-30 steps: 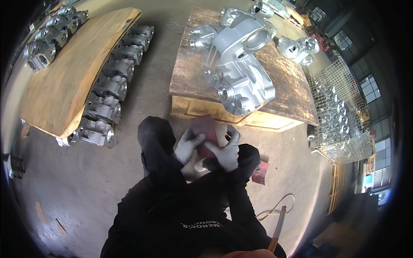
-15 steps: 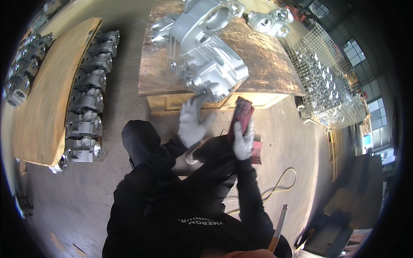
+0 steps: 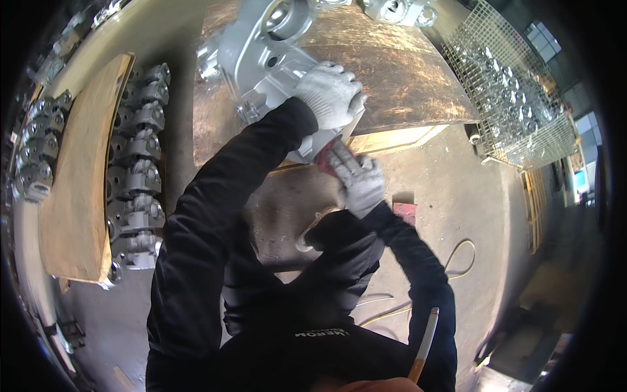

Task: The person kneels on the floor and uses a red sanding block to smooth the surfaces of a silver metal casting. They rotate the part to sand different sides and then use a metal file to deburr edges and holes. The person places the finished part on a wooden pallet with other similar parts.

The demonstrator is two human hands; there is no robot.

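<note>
A large silver-grey metal casting (image 3: 261, 55), with a round bore at its far end, rests on a worn wooden table (image 3: 392, 85). My left hand (image 3: 328, 95), in a white knit glove, grips the casting's near part, its fingers curled over the top. My right hand (image 3: 361, 183), gloved alike, presses a dark red strip (image 3: 324, 159), which looks like sandpaper, against the casting's near end face. The fingers lie over the strip and hide most of it. Both arms reach forward, the left one covering the casting's lower left side.
Another casting (image 3: 398, 10) stands at the table's far edge. A wire mesh cage (image 3: 516, 98) full of metal parts is at the right. On the left, rows of castings (image 3: 142, 176) flank a wooden board (image 3: 81, 176). A red piece (image 3: 405, 212) and a hose (image 3: 460, 258) lie on the floor.
My left hand has moved up onto the casting and taken hold of it. My right hand has brought the red strip forward and left, against the casting's near end.
</note>
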